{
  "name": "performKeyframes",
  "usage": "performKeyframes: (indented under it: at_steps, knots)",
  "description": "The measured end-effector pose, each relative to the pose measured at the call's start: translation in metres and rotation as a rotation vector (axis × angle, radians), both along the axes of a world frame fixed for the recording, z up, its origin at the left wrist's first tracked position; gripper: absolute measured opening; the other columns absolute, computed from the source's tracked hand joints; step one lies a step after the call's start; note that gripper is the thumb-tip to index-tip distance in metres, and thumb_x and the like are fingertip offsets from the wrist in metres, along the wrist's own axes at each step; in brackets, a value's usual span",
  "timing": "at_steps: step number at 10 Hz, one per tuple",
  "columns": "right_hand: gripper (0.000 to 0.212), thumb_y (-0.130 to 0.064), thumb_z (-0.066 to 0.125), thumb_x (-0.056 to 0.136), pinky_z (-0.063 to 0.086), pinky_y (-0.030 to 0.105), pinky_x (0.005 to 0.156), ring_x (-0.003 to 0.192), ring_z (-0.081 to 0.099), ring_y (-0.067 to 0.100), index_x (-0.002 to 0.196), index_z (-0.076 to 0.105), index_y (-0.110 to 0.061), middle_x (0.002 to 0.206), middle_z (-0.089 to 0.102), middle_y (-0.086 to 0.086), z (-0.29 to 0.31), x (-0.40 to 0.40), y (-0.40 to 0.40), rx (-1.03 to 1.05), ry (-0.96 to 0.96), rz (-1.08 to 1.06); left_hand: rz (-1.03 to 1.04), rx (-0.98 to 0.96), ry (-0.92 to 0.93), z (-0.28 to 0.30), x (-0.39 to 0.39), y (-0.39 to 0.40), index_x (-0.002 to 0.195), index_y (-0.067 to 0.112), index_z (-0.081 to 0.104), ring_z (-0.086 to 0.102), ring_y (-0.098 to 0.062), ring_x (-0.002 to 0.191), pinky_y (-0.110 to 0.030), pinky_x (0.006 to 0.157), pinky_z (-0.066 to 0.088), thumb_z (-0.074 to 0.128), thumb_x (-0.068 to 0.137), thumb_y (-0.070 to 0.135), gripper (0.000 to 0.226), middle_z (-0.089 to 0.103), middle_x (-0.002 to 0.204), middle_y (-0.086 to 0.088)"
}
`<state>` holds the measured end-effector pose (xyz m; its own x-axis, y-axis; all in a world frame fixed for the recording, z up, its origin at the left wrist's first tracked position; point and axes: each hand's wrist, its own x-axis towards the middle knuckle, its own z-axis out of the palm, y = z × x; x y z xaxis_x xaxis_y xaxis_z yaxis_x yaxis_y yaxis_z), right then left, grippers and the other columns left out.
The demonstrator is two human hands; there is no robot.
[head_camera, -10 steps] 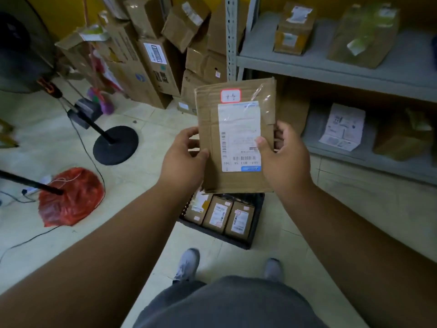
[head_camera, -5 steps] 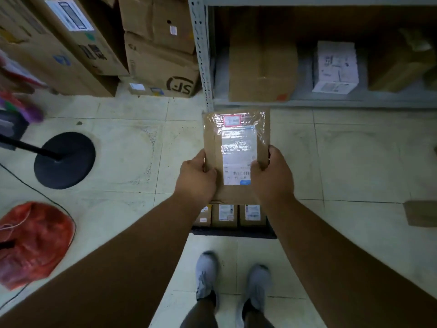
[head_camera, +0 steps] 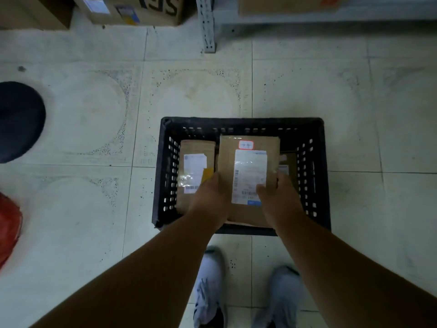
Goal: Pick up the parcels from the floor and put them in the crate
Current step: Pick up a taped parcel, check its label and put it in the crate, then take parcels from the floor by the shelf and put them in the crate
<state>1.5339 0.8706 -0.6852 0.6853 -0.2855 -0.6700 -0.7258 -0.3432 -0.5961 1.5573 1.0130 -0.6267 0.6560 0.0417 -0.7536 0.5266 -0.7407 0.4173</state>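
Note:
A flat brown cardboard parcel [head_camera: 248,171] with a white shipping label and a red-edged sticker is down inside the black slotted crate [head_camera: 316,162] on the tiled floor. My left hand [head_camera: 212,197] grips its left edge and my right hand [head_camera: 276,197] grips its right edge, thumb on the label. It lies over other parcels in the crate: one brown parcel [head_camera: 194,166] with a white label shows at the left, and a sliver of another parcel [head_camera: 287,162] shows at the right.
A metal shelf post [head_camera: 207,24] and cardboard boxes [head_camera: 142,8] stand at the far edge of the floor. A black round stand base [head_camera: 19,121] and a red bag [head_camera: 8,228] lie at the left. My two grey shoes [head_camera: 210,280] stand just before the crate.
My head tipped down toward the crate. Both hands lowered the parcel from chest height, held upright, down into the crate onto the parcels there.

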Motion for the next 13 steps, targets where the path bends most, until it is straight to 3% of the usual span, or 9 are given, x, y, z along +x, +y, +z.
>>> performKeyframes:
  at_steps: [3,5,6,7,8,9,10,12,13]
  knots:
    - [0.035,-0.035,0.057,0.099,0.048,0.015,0.062,0.107,0.066,0.024,0.125,0.047,-0.014,0.127,0.064,0.008,-0.057,-0.003,0.013,0.042,0.125,0.052,-0.212,0.115,0.042,-0.078,-0.012,0.022,0.15,0.009,0.033,0.035,-0.03,0.141,-0.038,0.113,0.03,0.051,0.098,0.016,0.055,0.033,0.156,-0.012]
    - [0.039,-0.038,0.053,0.1,0.056,0.037,0.085,0.102,0.067,0.031,0.121,0.056,-0.004,0.119,0.066,0.016,-0.045,0.01,0.008,-0.14,0.181,0.311,-0.527,0.295,0.043,-0.081,-0.008,0.026,0.145,0.011,0.031,0.054,-0.028,0.119,-0.038,0.091,0.05,0.056,0.095,0.019,0.056,0.049,0.134,-0.01]
    - [0.028,-0.035,0.054,0.101,0.062,0.034,0.072,0.089,0.071,0.023,0.115,0.054,-0.011,0.117,0.068,0.012,-0.022,0.012,0.009,-0.146,0.232,0.382,-0.518,0.316,0.051,-0.059,-0.001,0.022,0.14,0.015,0.041,0.054,-0.029,0.118,-0.039,0.092,0.053,0.055,0.093,0.018,0.049,0.048,0.135,-0.011]
    - [0.031,-0.025,0.059,0.097,0.061,0.033,0.073,0.103,0.068,0.027,0.125,0.049,-0.014,0.123,0.063,0.01,0.022,0.025,0.009,-0.252,0.047,0.414,-0.471,0.363,-0.085,-0.012,0.007,0.015,0.151,0.022,0.027,0.038,-0.034,0.135,-0.048,0.103,0.043,0.057,0.09,0.018,0.068,0.029,0.153,-0.01]
    - [0.044,-0.021,0.062,0.095,0.058,0.039,0.087,0.112,0.061,0.028,0.136,0.046,-0.013,0.129,0.055,0.01,0.101,0.042,0.011,-0.308,-0.171,0.377,-0.342,0.236,-0.355,0.067,0.016,0.002,0.146,0.019,0.036,0.043,-0.028,0.129,-0.039,0.099,0.043,0.053,0.087,0.007,0.062,0.04,0.146,-0.008]
    - [0.045,-0.023,0.062,0.095,0.047,0.028,0.087,0.112,0.058,0.02,0.137,0.048,-0.013,0.132,0.054,0.007,0.211,0.053,0.011,-0.277,-0.321,0.295,-0.208,0.057,-0.531,0.165,0.015,-0.01,0.133,0.015,0.051,0.052,-0.02,0.115,-0.026,0.087,0.042,0.053,0.085,0.0,0.05,0.051,0.132,-0.004]
    - [0.042,-0.022,0.063,0.096,0.044,0.02,0.084,0.105,0.054,0.007,0.136,0.05,-0.018,0.132,0.055,-0.001,0.328,0.049,0.004,-0.225,-0.412,0.21,-0.138,-0.072,-0.701,0.262,0.005,-0.017,0.122,0.011,0.061,0.056,-0.019,0.106,-0.028,0.086,0.047,0.054,0.08,-0.007,0.046,0.059,0.119,-0.005]
    - [0.033,-0.024,0.068,0.092,0.051,0.025,0.092,0.106,0.057,-0.001,0.122,0.053,-0.027,0.12,0.058,-0.014,0.542,0.005,-0.017,-0.203,-0.633,-0.016,-0.092,-0.233,-0.986,0.457,-0.019,-0.029,0.114,0.011,0.061,0.05,0.0,0.092,-0.004,0.075,0.037,0.052,0.087,-0.002,0.032,0.058,0.105,0.002]
    - [0.031,-0.025,0.068,0.092,0.051,0.022,0.092,0.105,0.058,-0.006,0.12,0.055,-0.029,0.116,0.06,-0.018,0.602,-0.027,-0.025,-0.167,-0.706,-0.146,-0.145,-0.308,-1.062,0.509,-0.032,-0.034,0.114,0.013,0.061,0.05,0.0,0.092,-0.003,0.08,0.037,0.053,0.09,0.0,0.029,0.055,0.102,0.008]
